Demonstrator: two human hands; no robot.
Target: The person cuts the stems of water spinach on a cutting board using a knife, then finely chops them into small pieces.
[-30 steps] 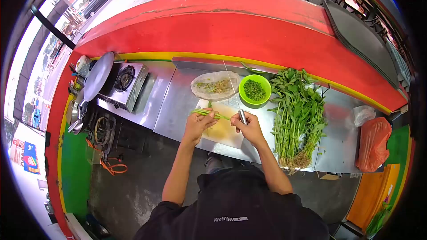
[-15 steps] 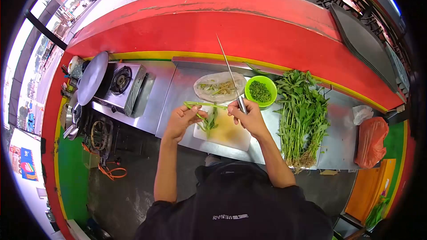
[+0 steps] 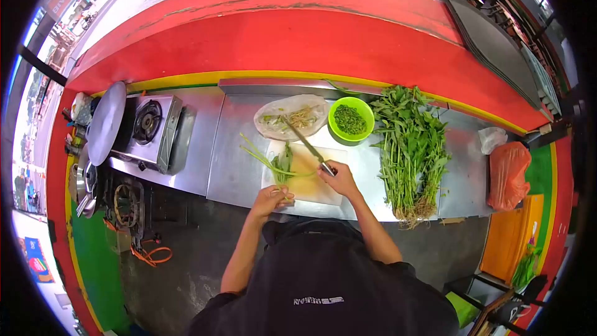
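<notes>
My right hand (image 3: 339,178) is closed round the handle of a kitchen knife (image 3: 302,141), its blade slanting up and left over the cutting board. My left hand (image 3: 271,201) is closed in a pinch at the board's lower left edge; a small pale-green bit shows at its fingertips, too small to name. Leafy green stems (image 3: 283,163) lie across the left part of the white, yellow-stained cutting board (image 3: 320,193), and a long stem reaches past its left edge. The tip of that stem near my right hand is partly hidden by the knife.
Behind the board are a clear plastic bag of trimmings (image 3: 264,126) and a lime-green bowl (image 3: 368,134) of chopped greens. A large bundle of rooted greens (image 3: 410,155) lies right, beyond it a red plastic bag (image 3: 509,177). A gas stove (image 3: 163,143) stands left.
My left hand has come down and right, and the stem it held up now lies over the board. The knife has swung from near upright to a lower, left-leaning slant. The view has shifted slightly.
</notes>
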